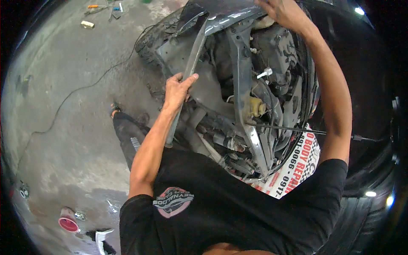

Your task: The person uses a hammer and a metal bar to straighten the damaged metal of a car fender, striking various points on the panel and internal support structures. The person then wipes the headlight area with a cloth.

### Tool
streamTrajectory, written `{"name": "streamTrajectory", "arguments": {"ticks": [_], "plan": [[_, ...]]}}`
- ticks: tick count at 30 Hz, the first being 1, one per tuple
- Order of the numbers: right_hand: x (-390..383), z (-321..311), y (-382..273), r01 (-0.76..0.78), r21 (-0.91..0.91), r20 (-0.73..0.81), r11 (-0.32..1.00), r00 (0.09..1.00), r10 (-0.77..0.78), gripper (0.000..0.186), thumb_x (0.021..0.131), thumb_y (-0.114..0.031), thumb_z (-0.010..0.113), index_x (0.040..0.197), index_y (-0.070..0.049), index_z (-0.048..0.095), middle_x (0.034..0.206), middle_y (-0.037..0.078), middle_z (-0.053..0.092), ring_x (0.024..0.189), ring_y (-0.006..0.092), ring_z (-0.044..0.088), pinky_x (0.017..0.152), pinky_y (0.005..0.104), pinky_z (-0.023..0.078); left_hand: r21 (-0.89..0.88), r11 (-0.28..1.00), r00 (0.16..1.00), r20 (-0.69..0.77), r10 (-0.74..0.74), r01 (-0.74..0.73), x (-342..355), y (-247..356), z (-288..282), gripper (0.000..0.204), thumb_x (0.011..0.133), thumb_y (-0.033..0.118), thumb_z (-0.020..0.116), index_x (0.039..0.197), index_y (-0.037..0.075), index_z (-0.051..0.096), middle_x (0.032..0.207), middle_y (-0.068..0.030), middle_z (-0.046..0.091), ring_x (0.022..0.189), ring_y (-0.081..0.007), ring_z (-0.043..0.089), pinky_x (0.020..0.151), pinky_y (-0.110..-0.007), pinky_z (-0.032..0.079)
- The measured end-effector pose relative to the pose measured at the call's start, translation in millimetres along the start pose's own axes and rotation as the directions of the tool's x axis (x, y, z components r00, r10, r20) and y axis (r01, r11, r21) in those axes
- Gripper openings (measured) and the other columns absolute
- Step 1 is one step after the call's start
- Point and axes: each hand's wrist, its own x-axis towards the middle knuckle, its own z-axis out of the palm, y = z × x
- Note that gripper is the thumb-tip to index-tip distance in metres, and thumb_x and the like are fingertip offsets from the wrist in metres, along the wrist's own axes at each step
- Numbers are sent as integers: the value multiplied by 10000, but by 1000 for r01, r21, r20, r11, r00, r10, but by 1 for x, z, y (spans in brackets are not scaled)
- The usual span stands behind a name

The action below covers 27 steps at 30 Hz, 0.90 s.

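My left hand (177, 90) is wrapped round a long, flat grey bar (196, 50), thumb lying along it. The bar slants from beside my body up to the dark fender panel (231, 15) of a car; whether it is fixed there I cannot tell. Near the top edge, my right hand (284, 13) reaches over the fender's inner side with fingers stretched out, apparently resting on the panel. Below it lies the engine bay, with a dark engine cover (278, 55) and a yellowish reservoir (256, 107). A tyre (155, 40) shows behind the fender.
A thin black prop rod (297, 129) crosses the bay toward the dark raised hood (369, 106). A printed sheet (293, 170) hangs at the front. On the floor are a cable (80, 89), several tools (104, 7), a yellowish block (87, 24) and a reddish tub (68, 221).
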Motion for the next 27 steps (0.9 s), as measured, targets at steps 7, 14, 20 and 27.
{"name": "streamTrajectory", "arguments": {"ticks": [7,14,20,27], "plan": [[-8,-16,-22,95,-22,-39,995,995,-96,670,925,-184,661,1556,-129,442,1256,252,669,1058,410,679,939,491,560,30,1000,1000,13,-10,9,2,4,-14,371,884,306,835,790,39,595,621,0,529,453,-78,469,394,-262,347],[0,-26,-24,424,-155,-165,892,879,-446,737,890,-215,704,1571,-167,424,1282,272,632,1051,417,679,864,483,580,76,997,998,52,-32,28,3,7,-21,342,901,312,809,859,47,597,660,-18,559,468,-82,478,405,-256,357],[-8,-10,-9,313,-278,8,908,946,-323,856,792,-244,820,1558,-174,445,1356,261,581,1182,409,625,974,489,541,53,998,997,67,-44,40,3,11,-22,352,896,318,813,846,58,582,640,-12,547,465,-78,473,402,-251,349],[6,-12,0,146,-125,119,981,984,-132,1022,639,-323,891,1543,-136,452,1395,205,596,1190,393,627,995,498,519,-70,997,999,38,-37,39,8,-2,-13,369,885,314,835,847,31,600,617,3,519,451,-69,454,386,-248,336]]}}
